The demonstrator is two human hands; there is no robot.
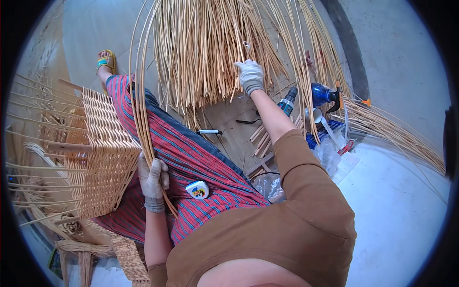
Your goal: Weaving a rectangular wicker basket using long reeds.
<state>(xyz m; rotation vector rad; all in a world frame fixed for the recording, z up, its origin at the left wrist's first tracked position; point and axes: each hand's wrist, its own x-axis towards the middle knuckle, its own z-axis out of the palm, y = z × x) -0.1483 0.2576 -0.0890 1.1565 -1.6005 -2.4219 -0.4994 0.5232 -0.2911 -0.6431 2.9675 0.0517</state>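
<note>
My left hand [153, 178], in a pale work glove, is closed around several long rattan canes [140, 110] that rise past my thigh and curve up out of view. Far ahead, my right hand [250, 76], gloved too, reaches onto a large pile of loose rattan canes [201, 57] on the floor. Its fingers are curled over canes at the pile's right side, though their tips are partly hidden. To the left of my leg stands a woven rattan piece [103, 167] with long unwoven ends sticking out leftward. A white tape measure [197, 190] rests on the checked cloth over my lap.
A white-handled tool [209, 131] lies on the floor between my leg and the pile. Beyond my right forearm are a cordless drill [287, 101], a blue spray bottle [322, 94], a roll of tape [315, 115] and plastic bags [329, 155]. More canes [397, 129] spread at right.
</note>
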